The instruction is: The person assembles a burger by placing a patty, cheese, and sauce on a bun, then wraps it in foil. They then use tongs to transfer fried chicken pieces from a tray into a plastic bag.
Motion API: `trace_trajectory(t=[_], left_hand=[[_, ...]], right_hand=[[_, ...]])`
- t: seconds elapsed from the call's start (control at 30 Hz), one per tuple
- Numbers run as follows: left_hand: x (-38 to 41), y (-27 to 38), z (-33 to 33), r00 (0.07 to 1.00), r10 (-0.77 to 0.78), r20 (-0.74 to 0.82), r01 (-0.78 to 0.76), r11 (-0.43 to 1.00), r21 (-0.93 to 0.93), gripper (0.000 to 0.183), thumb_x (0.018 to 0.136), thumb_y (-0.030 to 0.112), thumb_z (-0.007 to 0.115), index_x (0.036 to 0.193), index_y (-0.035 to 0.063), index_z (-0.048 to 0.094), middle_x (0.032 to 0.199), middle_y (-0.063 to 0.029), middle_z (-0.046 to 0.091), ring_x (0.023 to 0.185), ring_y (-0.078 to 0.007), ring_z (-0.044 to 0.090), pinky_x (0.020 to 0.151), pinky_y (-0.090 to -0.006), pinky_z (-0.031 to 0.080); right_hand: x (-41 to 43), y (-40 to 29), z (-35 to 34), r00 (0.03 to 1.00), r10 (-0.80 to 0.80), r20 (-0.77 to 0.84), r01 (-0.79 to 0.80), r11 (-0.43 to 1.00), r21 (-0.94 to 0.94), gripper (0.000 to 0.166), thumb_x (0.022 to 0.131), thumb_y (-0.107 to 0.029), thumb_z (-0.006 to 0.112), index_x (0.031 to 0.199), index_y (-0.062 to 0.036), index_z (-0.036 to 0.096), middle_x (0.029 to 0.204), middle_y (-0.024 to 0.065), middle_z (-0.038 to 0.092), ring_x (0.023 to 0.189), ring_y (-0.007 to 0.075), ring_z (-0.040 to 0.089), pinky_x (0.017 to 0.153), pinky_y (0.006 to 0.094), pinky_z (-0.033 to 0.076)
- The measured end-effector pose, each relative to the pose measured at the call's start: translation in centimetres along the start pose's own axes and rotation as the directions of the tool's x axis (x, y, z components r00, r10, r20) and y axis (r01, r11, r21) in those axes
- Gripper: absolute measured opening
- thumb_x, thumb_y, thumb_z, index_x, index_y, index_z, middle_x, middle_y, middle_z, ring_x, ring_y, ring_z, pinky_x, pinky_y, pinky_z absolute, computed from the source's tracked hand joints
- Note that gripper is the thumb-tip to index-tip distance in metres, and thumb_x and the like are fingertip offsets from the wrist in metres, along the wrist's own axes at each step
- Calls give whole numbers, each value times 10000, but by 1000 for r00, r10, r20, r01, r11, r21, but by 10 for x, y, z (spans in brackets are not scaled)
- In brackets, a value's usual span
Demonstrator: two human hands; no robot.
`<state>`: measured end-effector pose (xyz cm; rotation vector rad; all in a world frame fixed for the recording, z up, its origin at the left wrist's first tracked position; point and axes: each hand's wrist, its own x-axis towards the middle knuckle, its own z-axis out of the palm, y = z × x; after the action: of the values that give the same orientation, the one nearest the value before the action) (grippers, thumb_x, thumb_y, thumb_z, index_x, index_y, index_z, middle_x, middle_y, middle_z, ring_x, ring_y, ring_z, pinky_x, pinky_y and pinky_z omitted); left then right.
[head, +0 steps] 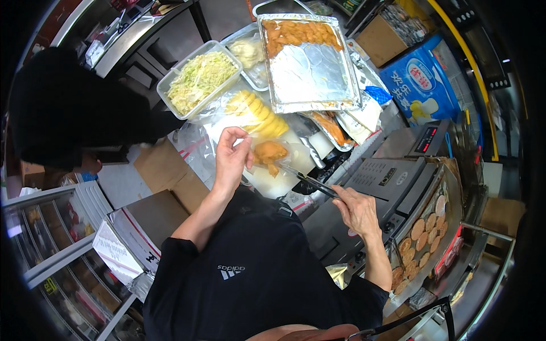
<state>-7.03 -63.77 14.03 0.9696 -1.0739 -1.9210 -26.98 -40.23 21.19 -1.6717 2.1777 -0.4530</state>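
My left hand (233,155) pinches the edge of a clear plastic bag or film at its fingertips. Beside it, a piece of orange-brown coated food (271,152) lies on clear plastic (286,150) above a white board (273,182). From the right, my right hand (356,209) grips a long black-handled metal utensil (318,184), perhaps tongs. Its tip reaches the food's right edge. Just beyond the left hand, overlapping yellow rounds (258,115) rest in clear plastic. A metal blade or handle (313,152) lies right of the board.
Beyond stand a foil-lined tray (313,79) of orange food pieces and a plastic tub of shredded cabbage (200,83). Round patties (422,238) sit on a griddle (452,200) at right. A dark-clothed person (81,111) is at left, near an open cardboard box (166,170).
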Motion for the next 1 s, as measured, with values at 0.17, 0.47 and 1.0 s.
trace_trajectory(t=[0.17, 0.47, 1.0], left_hand=[[-3, 0, 4, 999, -25, 24, 25, 1000, 19, 137, 902, -15, 539, 994, 46, 457, 951, -46, 493, 512, -70, 484, 417, -198, 362], [-1, -3, -3, 999, 22, 23, -24, 998, 53, 114, 912, 18, 544, 977, 66, 465, 968, -56, 502, 552, -84, 484, 433, -207, 368], [-10, 2, 1, 999, 0, 35, -4, 995, 96, 128, 907, 12, 555, 979, 57, 459, 956, -51, 516, 568, -86, 527, 462, -211, 411]], right_hand=[[17, -6, 3, 1000, 4, -8, -4, 1000, -28, 290, 841, -190, 649, 1109, -81, 632, 724, 97, 568, 629, 295, 582, 557, 376, 458], [3, -5, 0, 993, -115, 31, 118, 986, -120, 435, 794, -206, 695, 1190, -65, 580, 741, 94, 534, 642, 279, 574, 581, 373, 471], [20, -11, 29, 998, -50, -44, 51, 999, 20, 352, 830, -181, 662, 1159, -75, 595, 729, 89, 548, 631, 278, 588, 557, 384, 471]])
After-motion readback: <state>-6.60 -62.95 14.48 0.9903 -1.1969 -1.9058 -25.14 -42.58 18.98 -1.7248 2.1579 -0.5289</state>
